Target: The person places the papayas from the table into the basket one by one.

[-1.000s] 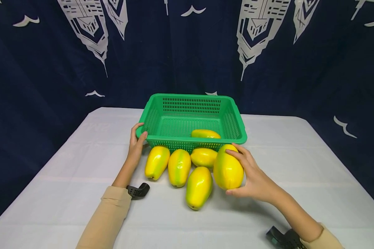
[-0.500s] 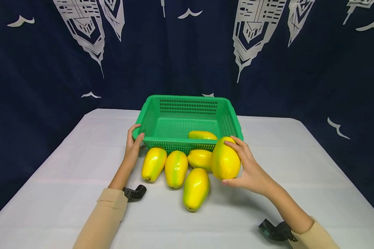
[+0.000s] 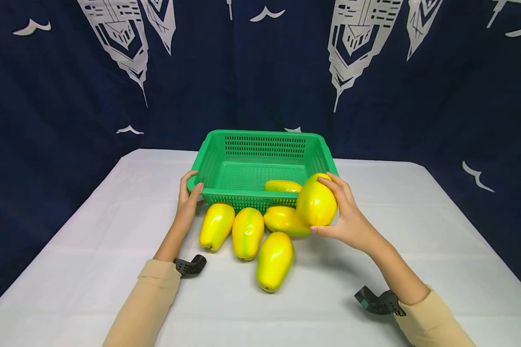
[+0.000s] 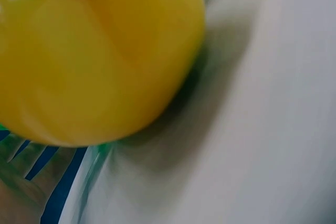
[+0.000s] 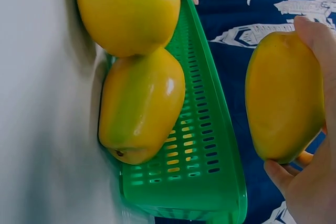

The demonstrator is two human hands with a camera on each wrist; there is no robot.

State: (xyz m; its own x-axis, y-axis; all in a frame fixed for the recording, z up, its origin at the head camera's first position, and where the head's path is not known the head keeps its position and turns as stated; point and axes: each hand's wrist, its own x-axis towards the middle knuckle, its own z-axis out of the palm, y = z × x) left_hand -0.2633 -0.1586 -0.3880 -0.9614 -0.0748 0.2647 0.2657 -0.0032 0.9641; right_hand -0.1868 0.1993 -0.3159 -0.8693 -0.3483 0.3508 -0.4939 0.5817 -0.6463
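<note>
In the head view my right hand [image 3: 347,214] holds a yellow papaya [image 3: 316,200] off the table, at the front right corner of the green basket [image 3: 243,192]. Fingers lie over its top and the thumb is under it; the right wrist view shows this papaya [image 5: 285,98] beside the basket's rim. My left hand [image 3: 187,200] grips the basket's front left corner. Inside the basket lies one papaya [image 3: 282,186], partly hidden by the front wall. Before the basket are several more, among them a papaya [image 3: 217,226] near my left hand and another papaya [image 3: 275,261] closest to me.
A white cloth covers the table [image 3: 91,270]. Behind it hangs a dark blue curtain [image 3: 243,72] with white prints. Each wrist wears a black camera mount, such as the left mount [image 3: 191,265]. A papaya [image 4: 100,56] fills much of the left wrist view.
My right hand has raised the papaya from in front of the basket to the height of its rim, uncovering more of the papaya behind. The left hand keeps its grip on the basket.
</note>
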